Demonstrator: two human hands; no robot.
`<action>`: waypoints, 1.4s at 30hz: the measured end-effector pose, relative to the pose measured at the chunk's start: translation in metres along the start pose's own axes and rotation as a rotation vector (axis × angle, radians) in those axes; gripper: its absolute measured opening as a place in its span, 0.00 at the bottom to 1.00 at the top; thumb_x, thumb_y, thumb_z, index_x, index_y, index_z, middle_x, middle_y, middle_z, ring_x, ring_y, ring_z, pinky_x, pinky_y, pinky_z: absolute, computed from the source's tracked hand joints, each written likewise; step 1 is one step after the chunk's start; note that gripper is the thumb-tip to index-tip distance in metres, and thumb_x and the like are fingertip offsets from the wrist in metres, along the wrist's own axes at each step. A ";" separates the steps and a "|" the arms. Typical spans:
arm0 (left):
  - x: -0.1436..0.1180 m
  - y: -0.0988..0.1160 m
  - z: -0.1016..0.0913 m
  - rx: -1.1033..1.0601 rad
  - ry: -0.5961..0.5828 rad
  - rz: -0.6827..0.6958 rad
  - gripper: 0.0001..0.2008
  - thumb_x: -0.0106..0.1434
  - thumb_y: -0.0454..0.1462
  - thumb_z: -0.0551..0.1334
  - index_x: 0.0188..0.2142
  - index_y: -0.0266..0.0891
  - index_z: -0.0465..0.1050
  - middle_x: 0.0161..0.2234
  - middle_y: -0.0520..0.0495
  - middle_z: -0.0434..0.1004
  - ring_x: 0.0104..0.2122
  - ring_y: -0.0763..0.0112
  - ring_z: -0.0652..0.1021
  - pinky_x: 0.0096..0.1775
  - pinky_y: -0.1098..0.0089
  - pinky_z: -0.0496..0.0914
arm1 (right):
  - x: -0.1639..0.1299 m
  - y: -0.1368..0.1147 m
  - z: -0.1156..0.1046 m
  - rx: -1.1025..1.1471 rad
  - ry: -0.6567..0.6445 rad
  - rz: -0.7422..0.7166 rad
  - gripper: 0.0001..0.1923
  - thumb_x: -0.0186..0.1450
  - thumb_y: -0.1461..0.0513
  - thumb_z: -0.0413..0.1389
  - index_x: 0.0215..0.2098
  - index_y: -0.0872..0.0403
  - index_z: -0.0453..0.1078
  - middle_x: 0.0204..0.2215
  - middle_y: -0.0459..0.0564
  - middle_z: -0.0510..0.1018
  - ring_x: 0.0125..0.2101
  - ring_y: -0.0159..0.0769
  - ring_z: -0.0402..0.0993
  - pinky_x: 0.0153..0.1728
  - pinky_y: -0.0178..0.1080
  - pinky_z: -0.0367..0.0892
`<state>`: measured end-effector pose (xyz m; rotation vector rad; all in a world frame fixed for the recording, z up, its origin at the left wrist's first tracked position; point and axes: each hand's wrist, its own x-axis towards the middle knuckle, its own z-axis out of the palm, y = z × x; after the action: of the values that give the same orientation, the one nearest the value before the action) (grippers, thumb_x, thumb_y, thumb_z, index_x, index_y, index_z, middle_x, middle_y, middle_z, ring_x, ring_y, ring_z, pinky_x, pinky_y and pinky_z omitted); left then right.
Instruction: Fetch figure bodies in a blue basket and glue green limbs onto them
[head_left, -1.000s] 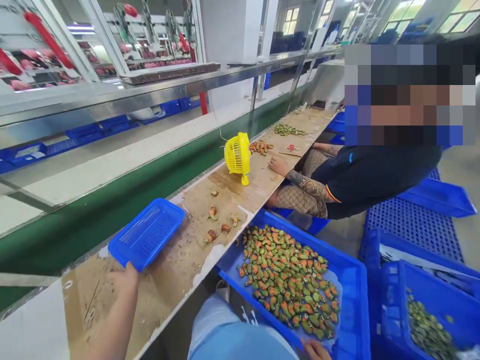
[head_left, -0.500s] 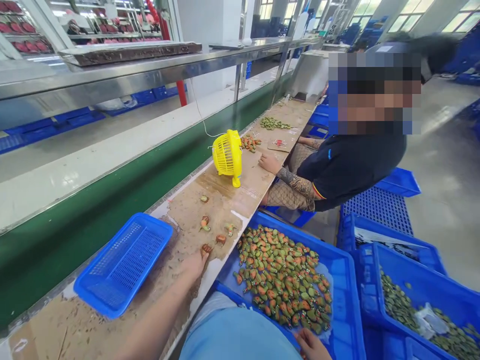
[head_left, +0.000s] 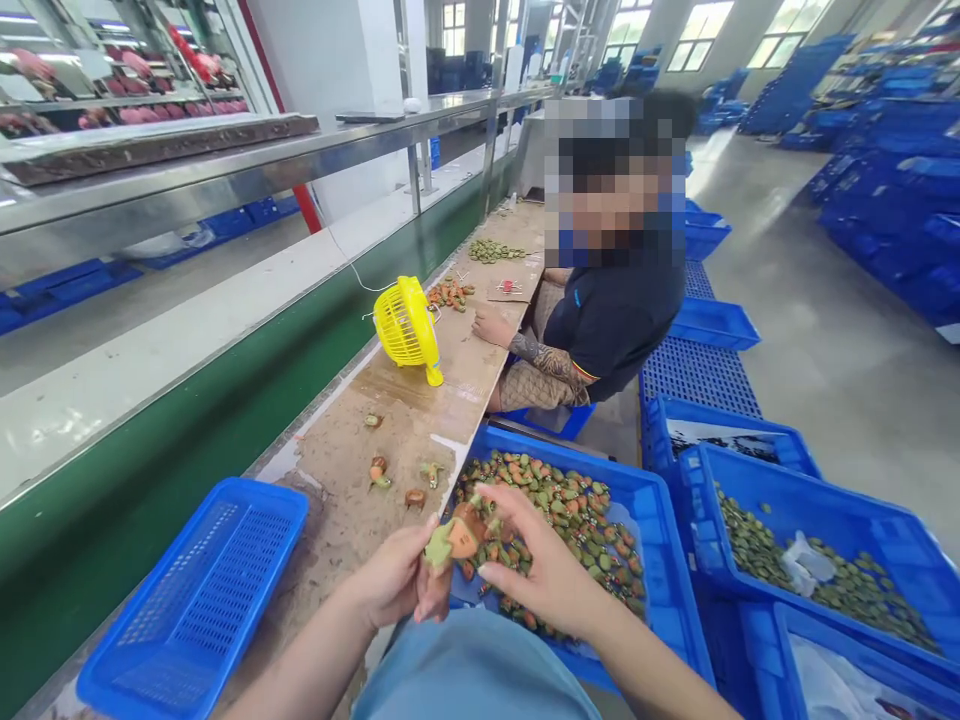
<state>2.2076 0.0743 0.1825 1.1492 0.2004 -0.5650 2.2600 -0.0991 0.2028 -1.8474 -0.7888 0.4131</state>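
Toy piece point(head_left: 454, 540) pinched between left hand point(head_left: 397, 580) and right hand point(head_left: 536, 565) fingers, above crate point(head_left: 667, 560).

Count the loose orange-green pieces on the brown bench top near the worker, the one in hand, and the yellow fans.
Loose pieces on the bench top: 4 (first at)
Piece held between left hand and right hand: 1
Yellow fan: 1
Total: 6

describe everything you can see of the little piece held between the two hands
The small piece looks like moulded plastic or rubber, orange-brown with a pale green end at its left. The left hand pinches the green end while the right hand touches its orange side. It is held up over the near edge of the blue crate of similar pieces.
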 end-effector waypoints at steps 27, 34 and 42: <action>-0.030 0.046 0.015 0.433 0.468 0.591 0.11 0.51 0.37 0.60 0.36 0.39 0.73 0.17 0.56 0.71 0.16 0.73 0.72 0.22 0.72 0.67 | 0.028 -0.024 0.024 1.030 0.101 0.523 0.27 0.45 0.42 0.60 0.19 0.58 0.62 0.14 0.43 0.70 0.10 0.21 0.61 0.10 0.24 0.59; -0.026 0.037 0.003 0.570 0.430 0.487 0.12 0.54 0.41 0.57 0.34 0.39 0.74 0.16 0.52 0.72 0.16 0.70 0.72 0.21 0.71 0.67 | 0.019 -0.016 0.030 0.996 -0.016 0.584 0.29 0.52 0.41 0.54 0.22 0.60 0.66 0.15 0.49 0.73 0.12 0.27 0.68 0.12 0.28 0.64; -0.028 0.016 -0.010 1.013 0.314 0.533 0.16 0.60 0.40 0.51 0.43 0.41 0.73 0.34 0.44 0.79 0.29 0.66 0.76 0.34 0.68 0.70 | 0.012 0.000 0.031 1.090 0.042 0.594 0.25 0.47 0.47 0.63 0.32 0.57 0.66 0.22 0.47 0.73 0.19 0.30 0.68 0.15 0.31 0.65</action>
<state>2.1935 0.0970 0.2036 2.1844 -0.1598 0.0413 2.2501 -0.0698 0.1917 -0.9889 0.0975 0.9465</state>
